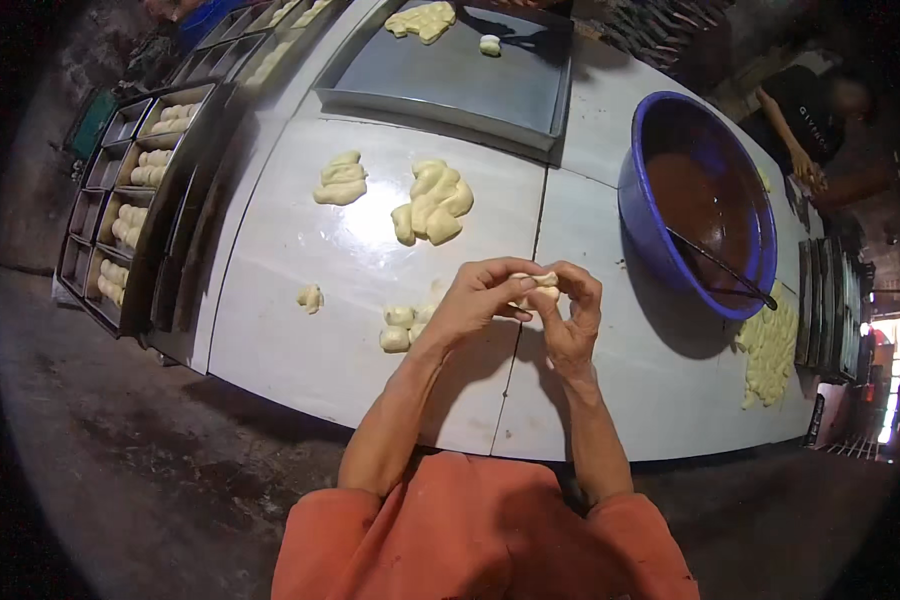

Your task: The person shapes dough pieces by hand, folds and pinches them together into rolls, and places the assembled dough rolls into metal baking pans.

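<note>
Between my two hands is a small piece of pale dough (538, 288), held above the white table (300, 255). My left hand (482, 300) pinches it from the left with thumb and fingers. From the other side my right hand (572, 315) grips the same piece, its thumb against the dough. Beside my left wrist sit several shaped dough pieces (397, 328), partly hidden by that arm. A small dough scrap (310, 298) lies farther left. Beyond my hands rest a large dough lump (435, 203) and a smaller dough lump (341, 179).
A blue tub (638, 180) of brown filling, with a dark-handled tool in it, stands at right. Flattened dough (770, 350) lies beside it. A large metal tray (420, 85) is at the back. Compartmented baking pans (135, 150) with dough stand left. A person (805, 115) is at far right.
</note>
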Demonstrator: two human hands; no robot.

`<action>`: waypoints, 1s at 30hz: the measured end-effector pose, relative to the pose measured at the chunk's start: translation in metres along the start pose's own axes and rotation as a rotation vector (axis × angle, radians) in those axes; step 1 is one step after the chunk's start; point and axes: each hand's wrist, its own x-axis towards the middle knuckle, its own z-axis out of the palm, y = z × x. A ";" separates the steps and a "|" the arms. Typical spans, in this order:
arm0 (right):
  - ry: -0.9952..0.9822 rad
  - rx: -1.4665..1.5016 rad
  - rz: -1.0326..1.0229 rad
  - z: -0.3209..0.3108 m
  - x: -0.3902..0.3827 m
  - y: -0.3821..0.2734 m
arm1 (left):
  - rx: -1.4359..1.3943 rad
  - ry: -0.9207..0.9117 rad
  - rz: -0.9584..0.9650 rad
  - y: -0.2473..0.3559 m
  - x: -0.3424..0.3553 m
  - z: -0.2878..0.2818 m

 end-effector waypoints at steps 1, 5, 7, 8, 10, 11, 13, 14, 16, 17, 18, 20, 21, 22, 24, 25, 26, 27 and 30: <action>0.000 0.002 0.004 0.000 -0.001 0.001 | 0.000 0.003 -0.004 -0.002 -0.003 0.002; 0.050 -0.197 -0.174 0.000 0.001 0.014 | -0.081 -0.022 0.013 -0.013 -0.011 0.005; -0.022 -0.219 0.006 -0.007 -0.004 0.019 | 0.165 -0.007 0.178 -0.013 -0.014 0.010; -0.018 -0.202 0.144 -0.006 -0.006 0.020 | 0.392 0.067 0.033 0.007 -0.019 0.014; -0.043 -0.171 0.178 -0.004 0.000 0.012 | 0.271 0.137 0.059 -0.004 -0.014 0.008; -0.068 -0.135 0.206 0.001 0.005 0.003 | 0.157 0.209 0.092 -0.010 -0.014 0.002; -0.121 -0.137 0.141 0.002 0.005 -0.016 | 0.138 0.239 0.037 -0.012 -0.019 -0.007; -0.269 -0.197 0.050 -0.003 0.002 -0.019 | 0.111 0.222 -0.007 -0.009 -0.024 -0.008; -0.433 -0.291 0.048 -0.011 -0.005 -0.021 | 0.306 0.200 0.140 -0.007 -0.028 -0.013; -0.433 -0.294 0.053 -0.013 -0.007 -0.019 | 0.304 0.198 0.135 -0.006 -0.034 -0.013; -0.396 -0.202 0.191 -0.016 -0.008 -0.013 | 0.343 0.291 0.092 -0.004 -0.045 -0.012; -0.322 -0.036 0.436 -0.018 -0.010 -0.007 | 0.653 0.412 0.136 0.004 -0.055 -0.019; -0.324 -0.035 0.442 -0.016 -0.012 -0.004 | 0.725 0.408 0.144 0.008 -0.062 -0.027; -0.359 -0.018 0.618 -0.012 -0.012 -0.003 | 0.931 0.373 0.221 0.011 -0.069 -0.034; -0.492 -0.059 0.726 -0.013 -0.026 0.027 | 1.236 0.200 0.409 0.002 -0.068 -0.057; -0.496 -0.055 0.723 -0.009 -0.023 0.022 | 1.240 0.206 0.410 0.004 -0.070 -0.056; -0.547 -0.243 0.580 -0.004 -0.020 0.016 | 1.275 0.151 0.368 0.004 -0.071 -0.053; -0.590 -0.430 0.432 0.001 -0.015 0.008 | 1.307 0.096 0.326 0.005 -0.071 -0.050; -0.554 -0.484 0.358 0.012 -0.017 0.003 | 1.301 0.127 0.312 -0.008 -0.064 -0.057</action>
